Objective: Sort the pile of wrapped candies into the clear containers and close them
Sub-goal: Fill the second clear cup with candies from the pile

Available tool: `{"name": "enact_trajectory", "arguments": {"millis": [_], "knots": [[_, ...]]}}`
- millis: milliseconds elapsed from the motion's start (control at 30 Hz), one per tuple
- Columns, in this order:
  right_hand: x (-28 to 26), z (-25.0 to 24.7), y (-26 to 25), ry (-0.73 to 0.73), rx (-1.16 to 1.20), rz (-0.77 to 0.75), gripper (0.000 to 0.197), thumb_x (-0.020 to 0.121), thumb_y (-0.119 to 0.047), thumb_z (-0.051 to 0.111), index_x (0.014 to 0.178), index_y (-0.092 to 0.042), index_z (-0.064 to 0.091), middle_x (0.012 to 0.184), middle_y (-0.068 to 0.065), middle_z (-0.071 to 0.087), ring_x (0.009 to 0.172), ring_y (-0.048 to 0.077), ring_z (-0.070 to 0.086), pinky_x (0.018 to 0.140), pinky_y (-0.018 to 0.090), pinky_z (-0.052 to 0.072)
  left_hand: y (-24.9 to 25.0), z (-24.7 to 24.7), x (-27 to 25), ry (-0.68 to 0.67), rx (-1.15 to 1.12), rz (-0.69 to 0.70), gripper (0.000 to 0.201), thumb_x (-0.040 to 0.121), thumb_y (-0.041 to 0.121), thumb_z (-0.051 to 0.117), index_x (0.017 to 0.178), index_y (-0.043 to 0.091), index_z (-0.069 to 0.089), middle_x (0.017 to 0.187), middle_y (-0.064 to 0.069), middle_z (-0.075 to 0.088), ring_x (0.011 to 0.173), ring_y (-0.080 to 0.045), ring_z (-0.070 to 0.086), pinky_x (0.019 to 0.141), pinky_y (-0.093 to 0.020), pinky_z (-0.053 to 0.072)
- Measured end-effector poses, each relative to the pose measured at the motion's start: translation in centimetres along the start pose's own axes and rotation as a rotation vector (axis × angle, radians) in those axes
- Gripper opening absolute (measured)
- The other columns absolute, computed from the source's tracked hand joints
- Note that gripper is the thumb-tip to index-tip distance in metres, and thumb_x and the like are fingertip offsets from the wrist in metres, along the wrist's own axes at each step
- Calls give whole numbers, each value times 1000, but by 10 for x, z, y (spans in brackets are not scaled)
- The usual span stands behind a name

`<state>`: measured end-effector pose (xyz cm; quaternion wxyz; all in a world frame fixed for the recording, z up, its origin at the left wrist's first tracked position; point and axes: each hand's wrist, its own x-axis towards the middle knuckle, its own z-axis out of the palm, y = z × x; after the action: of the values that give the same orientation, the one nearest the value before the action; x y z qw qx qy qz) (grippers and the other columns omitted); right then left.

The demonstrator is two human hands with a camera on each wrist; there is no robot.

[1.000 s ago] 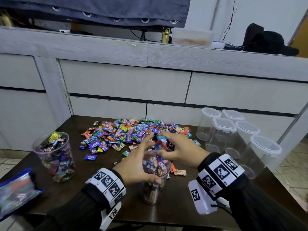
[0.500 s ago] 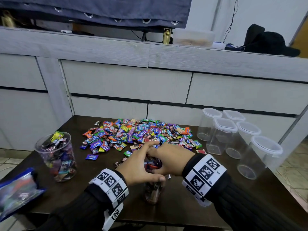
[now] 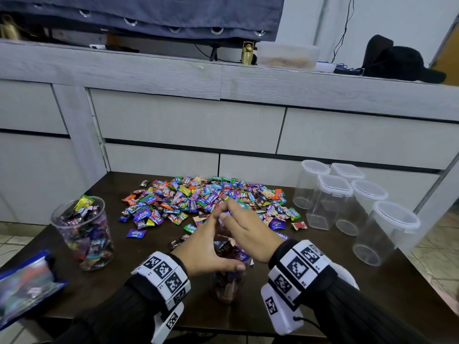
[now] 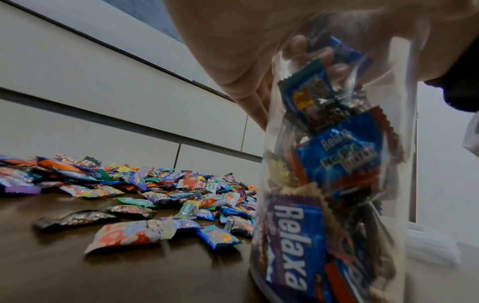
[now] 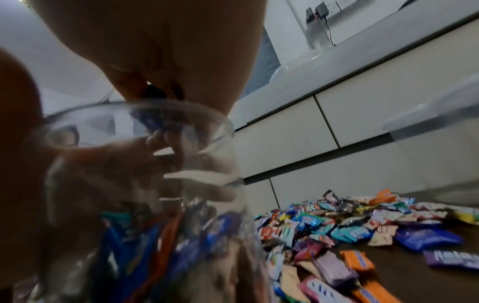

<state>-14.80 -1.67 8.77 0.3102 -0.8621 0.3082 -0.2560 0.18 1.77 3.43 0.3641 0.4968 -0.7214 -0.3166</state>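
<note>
The left hand [image 3: 203,252] is wrapped around the top of a clear container [image 3: 227,286] that stands on the dark table [image 3: 323,306], with the thumb across the near side of the rim and the fingers going up along the far side. The right hand [image 3: 248,234] is over the mouth of this container with its fingers reaching down inside; in the left wrist view the fingertips [image 4: 334,69] are curled around a blue wrapped candy [image 4: 344,51] in the upper part of the container. The container is already more than half full of wrappers, and several of them carry the word "Relaxa". Just behind both hands the big pile of wrapped candies [image 3: 206,197] lies spread on the table in many colours, and some single pieces lie loose near the container. At the left side of the table stands a second open container [image 3: 84,232], round and filled up to the rim with candies. Near it, at the left edge, lies a blue plastic bag [image 3: 24,286]. At the right side, well apart from the hands, 5 empty containers [image 3: 332,199] stand together, each one with its lid on. Behind the table there is a grey cabinet [image 3: 188,120] with drawers, and on its top lies a black cap [image 3: 397,60].
</note>
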Motion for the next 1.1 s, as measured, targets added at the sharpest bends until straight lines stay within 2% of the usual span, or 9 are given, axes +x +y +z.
{"name": "enact_trajectory", "arguments": {"millis": [233, 400, 500, 633, 733, 800, 867, 967, 1100], "knots": [[-9, 4, 1, 8, -36, -138, 19, 71, -9, 49, 84, -9, 63, 85, 3, 61, 78, 14, 55, 75, 29, 45, 1, 0, -3, 36, -26, -10, 125, 42, 62, 84, 144, 42, 14, 149, 7, 40, 138, -4, 38, 116, -32, 33], [-10, 5, 6, -11, -82, -214, 18, 76, 4, 57, 80, -5, 71, 94, 7, 60, 87, 11, 54, 84, 25, 44, -1, 2, -4, 61, -44, -13, 116, 44, 57, 84, 139, 51, 17, 134, 23, 47, 127, 11, 45, 110, -22, 37], [-12, 6, 7, -29, -79, -220, 20, 77, 3, 51, 85, -3, 69, 97, 10, 57, 93, 18, 54, 86, 28, 44, -5, 5, -3, 64, -104, 11, 120, 44, 52, 89, 141, 49, 17, 136, 19, 50, 125, 6, 50, 110, -33, 41], [-12, 1, 13, 219, 104, -178, 21, 80, -4, 48, 91, -16, 62, 96, 4, 60, 94, 14, 58, 84, 26, 47, -16, 4, -4, -6, -258, 59, 127, 45, 81, 75, 147, 46, 8, 154, 16, 32, 138, -3, 40, 112, -29, 37], [-13, -6, 40, 449, 99, -40, 22, 88, -11, 49, 103, -26, 54, 107, -3, 59, 103, 3, 55, 89, 19, 45, -29, -3, -6, 62, -255, 26, 93, 59, 94, 46, 140, 60, 13, 152, 32, 28, 139, 6, 33, 115, -28, 31], [-17, -9, 67, 500, -7, 101, 28, 89, -8, 53, 115, -21, 52, 119, -1, 54, 114, 8, 51, 93, 14, 39, -48, -10, -9, 188, -107, -75, 78, 71, 90, 40, 139, 59, 19, 152, 28, 31, 138, 7, 31, 117, -39, 30], [-23, -6, 95, 359, -163, 268, 44, 91, -18, 57, 132, -11, 42, 139, 8, 42, 133, 20, 37, 103, 15, 28, -71, -20, -11, 255, 240, -246, 87, 75, 87, 33, 149, 42, 20, 159, 11, 27, 143, -3, 24, 117, -41, 27], [-32, 12, 127, 10, -429, 488, 89, 88, -50, 57, 150, -8, 9, 159, 11, -1, 147, 25, 1, 118, 37, 9, -97, -33, -11, 150, 752, -617, 117, 67, 93, 25, 156, 21, 5, 165, -5, 1, 151, -23, -7, 119, -53, 8], [-31, 32, 142, -184, -521, 561, 113, 79, -68, 54, 150, -13, -14, 156, 5, -25, 145, 26, -18, 117, 48, 3, -123, -46, -7, 83, 872, -942, 135, 56, 100, 27, 155, 17, -13, 162, -18, -15, 147, -38, -20, 116, -62, 4]]}}
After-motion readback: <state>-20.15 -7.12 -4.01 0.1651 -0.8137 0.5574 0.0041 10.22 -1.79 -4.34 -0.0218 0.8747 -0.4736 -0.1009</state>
